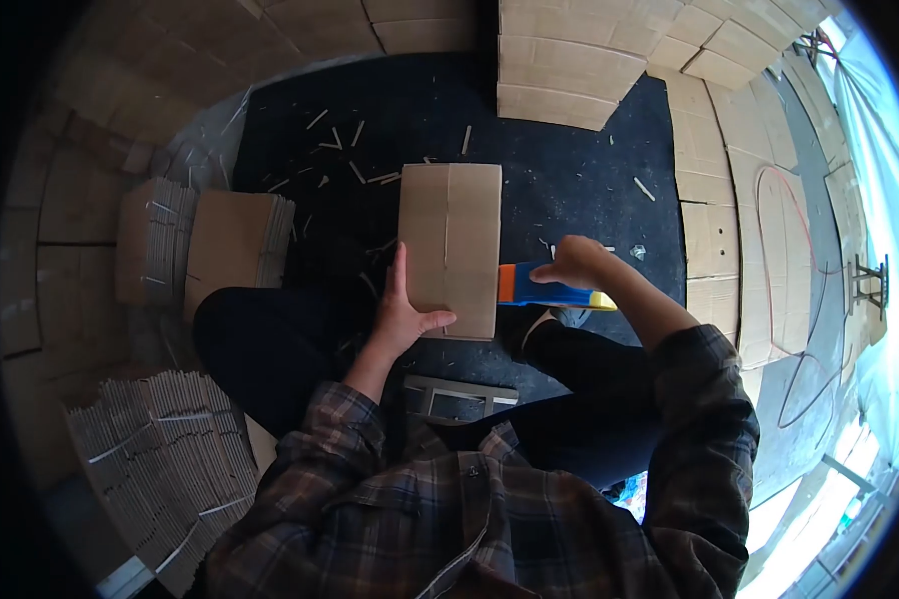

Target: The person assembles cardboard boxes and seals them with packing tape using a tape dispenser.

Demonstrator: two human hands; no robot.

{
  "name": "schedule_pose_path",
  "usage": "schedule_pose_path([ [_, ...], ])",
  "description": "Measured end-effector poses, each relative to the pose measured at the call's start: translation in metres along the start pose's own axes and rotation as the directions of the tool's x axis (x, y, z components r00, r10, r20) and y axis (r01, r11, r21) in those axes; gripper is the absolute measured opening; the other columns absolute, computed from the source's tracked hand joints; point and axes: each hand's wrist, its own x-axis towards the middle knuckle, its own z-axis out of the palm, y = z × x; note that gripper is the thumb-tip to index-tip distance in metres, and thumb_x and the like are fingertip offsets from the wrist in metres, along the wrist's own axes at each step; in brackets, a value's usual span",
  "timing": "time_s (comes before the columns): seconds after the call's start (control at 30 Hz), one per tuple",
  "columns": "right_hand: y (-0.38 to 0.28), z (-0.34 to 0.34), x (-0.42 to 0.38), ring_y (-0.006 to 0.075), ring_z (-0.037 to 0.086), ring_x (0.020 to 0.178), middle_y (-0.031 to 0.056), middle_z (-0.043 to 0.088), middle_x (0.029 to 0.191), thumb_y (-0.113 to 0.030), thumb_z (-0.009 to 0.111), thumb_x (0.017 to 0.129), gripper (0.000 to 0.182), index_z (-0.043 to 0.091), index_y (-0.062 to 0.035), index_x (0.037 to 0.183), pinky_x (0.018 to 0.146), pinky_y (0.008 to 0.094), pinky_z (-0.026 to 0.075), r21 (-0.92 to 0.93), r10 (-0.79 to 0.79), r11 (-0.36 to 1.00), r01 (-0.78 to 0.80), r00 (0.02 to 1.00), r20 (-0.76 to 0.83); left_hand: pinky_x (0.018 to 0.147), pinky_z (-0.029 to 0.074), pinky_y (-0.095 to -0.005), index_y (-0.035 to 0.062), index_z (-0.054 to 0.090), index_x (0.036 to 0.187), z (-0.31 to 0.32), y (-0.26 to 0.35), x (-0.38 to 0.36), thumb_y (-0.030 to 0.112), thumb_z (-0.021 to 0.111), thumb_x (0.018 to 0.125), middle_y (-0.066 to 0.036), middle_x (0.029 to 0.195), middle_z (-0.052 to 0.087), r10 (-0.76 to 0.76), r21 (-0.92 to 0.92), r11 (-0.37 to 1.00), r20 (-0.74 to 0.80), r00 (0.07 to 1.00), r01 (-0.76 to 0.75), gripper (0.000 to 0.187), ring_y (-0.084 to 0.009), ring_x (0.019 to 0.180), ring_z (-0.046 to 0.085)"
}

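A tall brown cardboard box stands in front of me, its closed face with a middle seam turned up toward my view. My left hand grips its lower left edge, thumb on the face and fingers along the side. In my right hand is a blue hand tool with an orange front end and a yellow rear end. The fingers wrap around it, and its orange end meets the box's right side. What the tool's working part looks like is hidden.
Flat bundled cardboard stacks stand at left, with a larger strapped stack below. Scraps litter the black floor mat. More boxes are piled at the back. A small low stool or frame sits between my legs.
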Motion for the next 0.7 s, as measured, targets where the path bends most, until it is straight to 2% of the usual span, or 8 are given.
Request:
schedule_pose_path([
  [0.13,-0.020,-0.006,0.002,0.0265,0.067,0.088,0.0158,0.069,0.094,-0.050,0.067,0.083,0.051,0.071,-0.0020,0.099,0.076,0.0369,0.052,-0.091,-0.034,0.995,0.030,0.998,-0.049,0.109,0.035,-0.0437,0.0121,0.003,0.152,0.000,0.004,0.000,0.020,0.091,0.056,-0.017,0.148,0.028,-0.037,0.000,0.999,0.018,0.999,0.037,0.132,-0.0336,0.136,0.034],
  [0.2,-0.035,0.009,0.012,0.0281,0.067,0.094,0.0148,0.069,0.102,-0.045,0.066,0.084,0.047,0.070,-0.0030,0.104,0.081,0.0365,0.053,-0.232,-0.058,0.972,0.043,0.997,-0.057,0.110,0.035,-0.0436,0.0119,0.001,0.152,-0.001,0.006,-0.001,0.020,0.091,0.057,-0.017,0.150,0.026,-0.046,0.025,0.999,0.016,0.999,0.045,0.131,-0.0335,0.137,0.032],
  [0.33,-0.047,0.053,0.040,0.0282,0.065,0.106,0.0113,0.068,0.113,-0.032,0.057,0.087,0.034,0.070,-0.0102,0.110,0.085,0.0377,0.053,-0.261,0.005,0.964,-0.051,0.984,-0.177,0.111,0.033,-0.0411,0.0123,-0.001,0.152,-0.001,-0.004,-0.004,0.016,0.089,0.062,-0.017,0.151,0.027,0.028,-0.060,0.998,0.007,1.000,-0.027,0.127,-0.0298,0.139,0.030],
  [0.4,-0.055,0.070,0.041,0.0276,0.066,0.106,0.0102,0.068,0.113,-0.029,0.057,0.087,0.031,0.071,-0.0102,0.108,0.083,0.0395,0.053,-0.224,0.061,0.968,-0.111,0.974,-0.218,0.112,0.030,-0.0386,0.0103,0.004,0.153,-0.002,-0.005,-0.004,0.027,0.079,0.079,-0.014,0.152,0.029,-0.094,-0.415,0.905,0.029,0.995,0.097,0.106,-0.0244,0.139,0.029],
  [0.5,-0.051,0.098,0.068,0.0289,0.066,0.104,0.0105,0.068,0.113,-0.025,0.054,0.090,0.029,0.071,-0.0098,0.109,0.081,0.0445,0.052,-0.229,0.044,0.969,-0.095,0.975,-0.220,0.111,0.029,-0.0366,0.0085,0.017,0.152,-0.004,-0.039,0.009,0.047,0.062,0.090,-0.010,0.151,0.033,-0.168,-0.549,0.811,0.108,0.980,0.199,0.086,-0.0207,0.137,0.032],
  [0.53,-0.047,0.106,0.078,0.0304,0.066,0.103,0.0112,0.068,0.113,-0.024,0.051,0.091,0.030,0.070,-0.0088,0.109,0.080,0.0480,0.050,-0.219,0.046,0.971,-0.099,0.971,-0.234,0.111,0.029,-0.0366,0.0085,0.017,0.152,-0.003,-0.056,0.011,0.047,0.062,0.090,-0.010,0.151,0.033,-0.161,-0.553,0.812,0.100,0.982,0.189,0.086,-0.0207,0.137,0.032],
  [0.6,-0.043,0.112,0.092,0.0299,0.066,0.103,0.0113,0.068,0.114,-0.024,0.051,0.092,0.030,0.070,-0.0088,0.109,0.081,0.0475,0.049,-0.232,0.056,0.966,-0.115,0.968,-0.246,0.108,0.034,-0.0356,0.0067,0.029,0.148,0.004,-0.082,0.013,0.059,0.047,0.093,-0.008,0.146,0.041,-0.255,-0.683,0.601,0.328,0.909,0.415,0.078,-0.0200,0.133,0.038],
  [0.7,-0.045,0.108,0.093,0.0289,0.066,0.105,0.0109,0.068,0.114,-0.025,0.052,0.091,0.030,0.070,-0.0096,0.109,0.082,0.0466,0.049,-0.320,0.020,0.943,-0.096,0.973,-0.231,0.107,0.035,-0.0361,0.0075,0.033,0.146,-0.005,-0.060,0.010,0.063,0.048,0.090,-0.009,0.143,0.045,-0.316,-0.672,0.514,0.428,0.846,0.532,0.080,-0.0207,0.131,0.042],
])
